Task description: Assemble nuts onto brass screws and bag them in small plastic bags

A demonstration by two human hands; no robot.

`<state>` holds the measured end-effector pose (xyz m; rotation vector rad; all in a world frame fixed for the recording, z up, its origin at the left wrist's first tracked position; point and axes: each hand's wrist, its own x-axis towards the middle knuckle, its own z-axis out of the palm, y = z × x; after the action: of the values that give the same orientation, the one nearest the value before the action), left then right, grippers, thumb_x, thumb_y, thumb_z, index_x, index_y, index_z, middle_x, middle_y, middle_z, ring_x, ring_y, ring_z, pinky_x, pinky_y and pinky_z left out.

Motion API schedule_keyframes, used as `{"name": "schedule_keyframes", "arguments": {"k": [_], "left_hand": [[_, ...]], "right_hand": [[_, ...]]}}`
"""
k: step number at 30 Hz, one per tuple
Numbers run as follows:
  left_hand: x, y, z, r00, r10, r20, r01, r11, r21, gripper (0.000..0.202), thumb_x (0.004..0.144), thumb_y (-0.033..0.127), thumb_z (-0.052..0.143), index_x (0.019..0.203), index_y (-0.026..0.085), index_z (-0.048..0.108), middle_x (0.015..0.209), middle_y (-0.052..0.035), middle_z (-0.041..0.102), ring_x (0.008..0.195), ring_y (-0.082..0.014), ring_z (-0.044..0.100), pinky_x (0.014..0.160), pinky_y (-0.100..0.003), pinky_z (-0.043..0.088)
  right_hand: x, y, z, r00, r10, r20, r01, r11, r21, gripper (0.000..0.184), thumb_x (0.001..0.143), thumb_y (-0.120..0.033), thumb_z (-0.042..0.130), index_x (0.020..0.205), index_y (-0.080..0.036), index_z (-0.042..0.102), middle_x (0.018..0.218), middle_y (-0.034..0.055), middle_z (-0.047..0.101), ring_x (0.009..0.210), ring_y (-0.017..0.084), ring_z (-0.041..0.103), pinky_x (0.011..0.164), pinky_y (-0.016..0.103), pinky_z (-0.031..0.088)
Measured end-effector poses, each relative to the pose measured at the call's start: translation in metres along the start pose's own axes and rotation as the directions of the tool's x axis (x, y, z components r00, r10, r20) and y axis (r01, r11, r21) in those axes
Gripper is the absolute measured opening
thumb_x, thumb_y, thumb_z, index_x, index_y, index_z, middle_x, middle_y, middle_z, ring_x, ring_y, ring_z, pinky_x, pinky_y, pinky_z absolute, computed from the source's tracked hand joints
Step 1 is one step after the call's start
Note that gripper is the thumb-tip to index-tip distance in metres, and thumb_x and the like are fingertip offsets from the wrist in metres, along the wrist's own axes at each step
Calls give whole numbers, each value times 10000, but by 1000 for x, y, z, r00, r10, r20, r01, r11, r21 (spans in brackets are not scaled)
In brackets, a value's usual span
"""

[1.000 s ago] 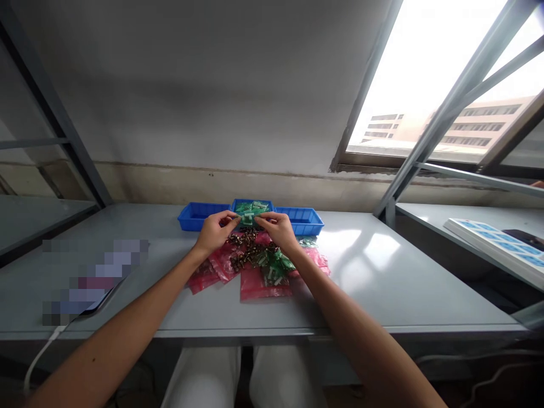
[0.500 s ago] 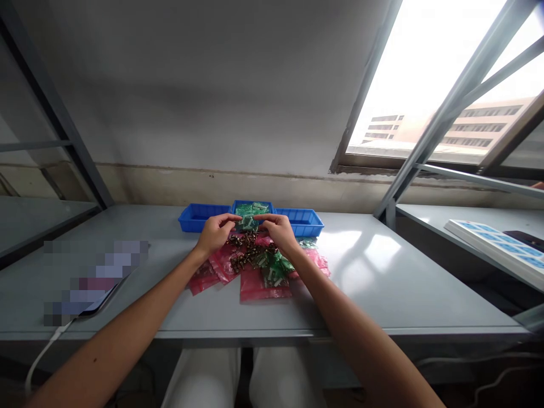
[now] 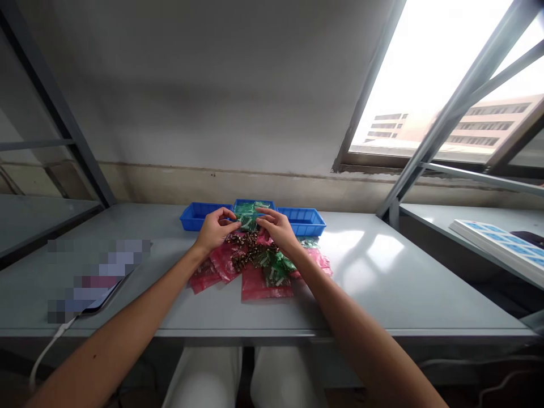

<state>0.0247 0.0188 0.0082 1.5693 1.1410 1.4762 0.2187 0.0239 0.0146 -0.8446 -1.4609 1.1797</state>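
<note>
My left hand point(image 3: 215, 229) and my right hand point(image 3: 278, 228) meet over the table's far middle, both pinching a small green bag point(image 3: 247, 218) between them. Below the hands lies a heap of small brown metal parts point(image 3: 243, 254) on pink bags point(image 3: 263, 283) and green bags point(image 3: 278, 266). Behind the hands stand three blue trays in a row: a left tray point(image 3: 193, 215), a middle tray point(image 3: 254, 204) holding green bags, and a right tray point(image 3: 306, 221).
A phone point(image 3: 96, 297) with a white cable lies at the table's left front. A grey metal shelf post rises at the left, a window frame at the right. A white and blue board point(image 3: 493, 241) lies on the side shelf to the right.
Both hands have shifted slightly with the green bag, the fingers regripping it nearer the middle tray. The view has drifted a little to the right.
</note>
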Motion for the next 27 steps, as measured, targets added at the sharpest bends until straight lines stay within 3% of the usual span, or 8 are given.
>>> {"name": "schedule_keyframes", "arguments": {"k": [6, 10, 13, 17, 19, 21, 23, 27], "left_hand": [[-4, 1, 3, 988, 128, 84, -139, 981, 133, 301, 669, 323, 731, 746, 195, 470, 746, 21, 577, 661, -123, 561, 616, -233, 443], [-7, 5, 5, 975, 212, 62, -220, 897, 383, 190, 706, 248, 664, 786, 204, 498, 785, 5, 574, 726, -153, 566, 625, -248, 441], [-10, 10, 5, 949, 306, 77, -295, 776, 558, 130, 723, 197, 608, 801, 205, 503, 832, -8, 559, 736, -159, 546, 645, -268, 426], [-13, 12, 6, 942, 276, 193, -336, 731, 594, 72, 773, 199, 561, 782, 208, 490, 782, 1, 554, 663, -151, 526, 636, -286, 407], [-14, 11, 6, 924, 271, 271, -383, 698, 606, 63, 782, 193, 549, 744, 208, 502, 763, -6, 550, 689, -166, 534, 653, -296, 408], [-15, 10, 6, 907, 275, 320, -419, 669, 614, 62, 781, 186, 549, 729, 206, 523, 779, -16, 550, 727, -179, 545, 679, -305, 415], [-16, 9, 6, 898, 268, 349, -434, 668, 605, 50, 778, 179, 549, 735, 203, 542, 812, -22, 555, 745, -181, 553, 701, -310, 424], [-16, 9, 7, 889, 255, 380, -443, 686, 577, 45, 771, 165, 541, 744, 198, 553, 858, -26, 563, 760, -176, 555, 717, -307, 428]], "right_hand": [[-3, 2, 6, 997, 3, 72, 6, 992, -123, 311, 725, -352, 742, 957, -147, 715, 619, -5, 621, 482, 99, 524, 426, 211, 394], [-1, -3, 4, 997, 62, 56, -54, 989, -138, 299, 735, -325, 725, 968, -139, 736, 588, 10, 640, 474, 117, 553, 406, 214, 406], [15, -11, -2, 995, 27, -97, -35, 996, -85, 312, 739, -302, 698, 996, -132, 742, 682, 47, 696, 553, 147, 623, 417, 216, 445], [50, -22, -16, 925, -242, -294, 201, 966, -162, 318, 789, -303, 644, 1044, -141, 741, 877, 86, 734, 774, 193, 696, 578, 264, 555], [65, -23, -23, 919, -333, -210, 243, 899, -364, 283, 795, -272, 639, 1027, -161, 756, 869, 71, 741, 778, 195, 701, 655, 292, 565], [72, -20, -30, 964, -264, 19, 229, 793, -565, 238, 721, -200, 704, 945, -185, 781, 824, 48, 749, 781, 215, 703, 712, 315, 559], [72, -15, -34, 968, -177, 180, 252, 687, -682, 236, 670, -114, 712, 872, -206, 791, 833, 34, 759, 826, 231, 706, 779, 328, 545], [62, -5, -35, 946, -306, 104, 288, 647, -706, 247, 742, -82, 596, 852, -194, 786, 874, 40, 762, 861, 210, 705, 821, 308, 527]]}}
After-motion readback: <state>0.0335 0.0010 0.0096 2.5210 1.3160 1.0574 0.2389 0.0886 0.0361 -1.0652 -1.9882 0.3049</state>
